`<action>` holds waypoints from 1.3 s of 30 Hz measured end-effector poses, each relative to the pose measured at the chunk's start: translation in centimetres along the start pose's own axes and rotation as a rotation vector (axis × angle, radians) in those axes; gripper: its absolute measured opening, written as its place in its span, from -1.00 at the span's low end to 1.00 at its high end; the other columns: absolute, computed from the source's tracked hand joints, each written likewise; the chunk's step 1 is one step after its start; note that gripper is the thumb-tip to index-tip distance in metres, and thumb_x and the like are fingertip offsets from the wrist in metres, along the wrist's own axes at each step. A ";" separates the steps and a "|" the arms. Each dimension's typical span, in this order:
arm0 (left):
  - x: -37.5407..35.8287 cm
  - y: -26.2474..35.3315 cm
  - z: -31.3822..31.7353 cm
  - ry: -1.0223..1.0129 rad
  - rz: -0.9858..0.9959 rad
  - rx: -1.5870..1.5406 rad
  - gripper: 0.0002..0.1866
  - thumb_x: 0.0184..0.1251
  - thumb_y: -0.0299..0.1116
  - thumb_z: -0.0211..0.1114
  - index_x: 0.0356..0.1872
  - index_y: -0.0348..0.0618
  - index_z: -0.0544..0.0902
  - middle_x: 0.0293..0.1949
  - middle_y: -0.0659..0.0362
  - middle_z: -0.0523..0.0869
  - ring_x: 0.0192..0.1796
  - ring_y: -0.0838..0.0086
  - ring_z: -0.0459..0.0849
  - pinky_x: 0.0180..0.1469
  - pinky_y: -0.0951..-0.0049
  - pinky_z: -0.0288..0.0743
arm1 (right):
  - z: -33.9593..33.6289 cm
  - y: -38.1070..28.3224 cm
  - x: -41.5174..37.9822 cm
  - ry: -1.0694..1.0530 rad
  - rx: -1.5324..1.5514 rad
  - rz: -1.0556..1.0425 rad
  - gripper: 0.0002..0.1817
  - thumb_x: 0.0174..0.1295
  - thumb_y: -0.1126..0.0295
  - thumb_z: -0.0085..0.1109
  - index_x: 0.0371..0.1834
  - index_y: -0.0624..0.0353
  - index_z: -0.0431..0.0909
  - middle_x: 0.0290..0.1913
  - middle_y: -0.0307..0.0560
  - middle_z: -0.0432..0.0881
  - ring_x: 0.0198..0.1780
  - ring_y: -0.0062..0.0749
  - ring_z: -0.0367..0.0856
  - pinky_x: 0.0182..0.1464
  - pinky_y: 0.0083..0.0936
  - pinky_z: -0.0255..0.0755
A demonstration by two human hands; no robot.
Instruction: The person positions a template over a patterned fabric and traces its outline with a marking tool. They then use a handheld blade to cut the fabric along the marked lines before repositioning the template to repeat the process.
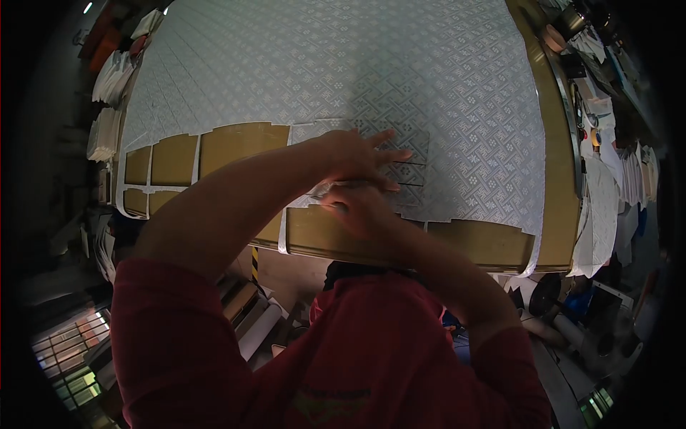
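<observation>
A pale grey fabric sheet (pixel 314 71) with a woven geometric pattern covers most of the brown table. My left hand (pixel 361 157) presses flat on it near its front edge, fingers spread to the right. Under those fingers lies a clear template (pixel 411 171) crossed by dark lines; part of it is hidden. Just below, my right hand (pixel 361 207) is curled closed beside the left palm. A small greyish bit shows at its fingers, but what it holds cannot be made out.
Cut-outs in the sheet leave thin strips (pixel 195 159) and bare brown tabletop (pixel 239 151) at front left. Stacked pale cloth or paper (pixel 106 134) sits along the left. Draped white material (pixel 599 214) hangs at right, below a shelf with tools. Rolls (pixel 261 329) lie beneath the table.
</observation>
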State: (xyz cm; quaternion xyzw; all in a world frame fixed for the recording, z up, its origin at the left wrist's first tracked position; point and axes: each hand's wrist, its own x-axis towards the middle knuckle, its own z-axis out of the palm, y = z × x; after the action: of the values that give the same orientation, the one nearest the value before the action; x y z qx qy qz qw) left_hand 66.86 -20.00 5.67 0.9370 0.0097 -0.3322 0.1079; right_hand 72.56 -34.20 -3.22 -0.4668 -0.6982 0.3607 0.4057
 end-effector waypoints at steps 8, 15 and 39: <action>-1.0 0.0 -0.3 0.063 0.096 0.149 -0.22 0.39 -0.31 0.37 0.53 0.82 0.35 0.78 0.36 -0.15 0.78 -0.06 -0.17 0.58 -0.28 0.34 | 1.3 -5.1 0.1 -0.144 -0.160 0.016 -0.61 0.24 0.51 0.33 0.17 0.09 0.65 0.06 0.07 0.77 0.00 -0.07 0.78 -0.04 -0.14 0.64; -0.6 0.6 1.0 0.162 -0.085 -0.225 0.02 0.09 -0.54 0.55 0.53 0.76 0.37 0.79 0.37 -0.15 0.77 -0.04 -0.12 0.57 -0.25 0.37 | -6.3 -5.1 -9.7 0.254 -0.071 0.084 -0.78 0.31 0.50 0.41 0.01 0.17 0.74 -0.20 0.02 0.82 -0.19 -0.18 0.85 -0.11 -0.33 0.69; -1.1 -0.7 0.2 0.082 0.218 0.279 0.43 -0.46 -0.55 0.78 0.64 0.61 0.28 0.78 0.10 -0.21 0.73 -0.24 -0.04 0.27 -0.05 0.73 | -4.0 -7.9 -9.0 0.955 -0.356 0.776 -0.83 0.30 0.43 0.42 -0.13 0.27 0.74 -0.31 0.08 0.80 -0.28 -0.33 0.80 -0.16 -0.38 0.61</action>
State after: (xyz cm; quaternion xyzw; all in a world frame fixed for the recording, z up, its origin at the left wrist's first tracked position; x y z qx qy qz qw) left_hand 65.81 -19.34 6.07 0.9511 -0.1339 -0.2781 0.0119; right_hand 75.50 -44.60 3.33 -0.8551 -0.2697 0.1123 0.4283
